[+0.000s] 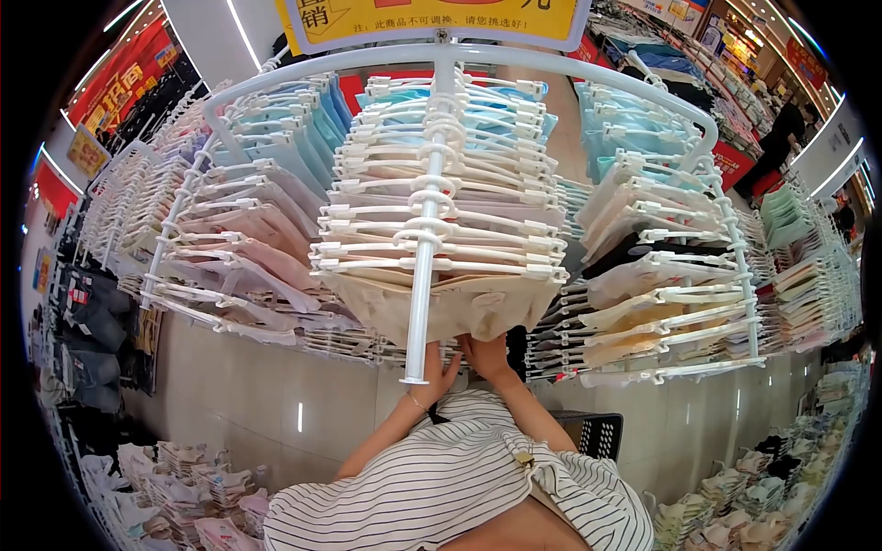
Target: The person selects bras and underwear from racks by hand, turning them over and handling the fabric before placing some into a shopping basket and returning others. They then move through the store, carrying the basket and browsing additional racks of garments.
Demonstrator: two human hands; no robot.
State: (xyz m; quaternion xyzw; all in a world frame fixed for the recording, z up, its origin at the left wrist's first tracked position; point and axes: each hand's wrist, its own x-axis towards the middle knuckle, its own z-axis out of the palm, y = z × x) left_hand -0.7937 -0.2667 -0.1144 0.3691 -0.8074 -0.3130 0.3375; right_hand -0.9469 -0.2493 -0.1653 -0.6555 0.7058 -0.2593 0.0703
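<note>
Both my hands reach under the front of the middle rail (419,312), below beige briefs (459,308) clipped to a white hanger. My left hand (442,369) is just right of the rail's end, thumb apart from the fingers, whose tips are partly covered. Close beside it, my right hand (486,356) points upward, its fingertips hidden by the briefs' lower edge. Whether either hand touches the cloth cannot be made out. Behind the front pair, many white hangers (441,197) carry cream, pinkish and light blue garments.
Curved side rails with more hung garments (666,303) flank the middle one. A yellow price sign (441,20) tops the rack. A black perforated basket (602,435) is right of my body. Clothing displays (188,491) line the lower corners. Another person (779,138) stands far right.
</note>
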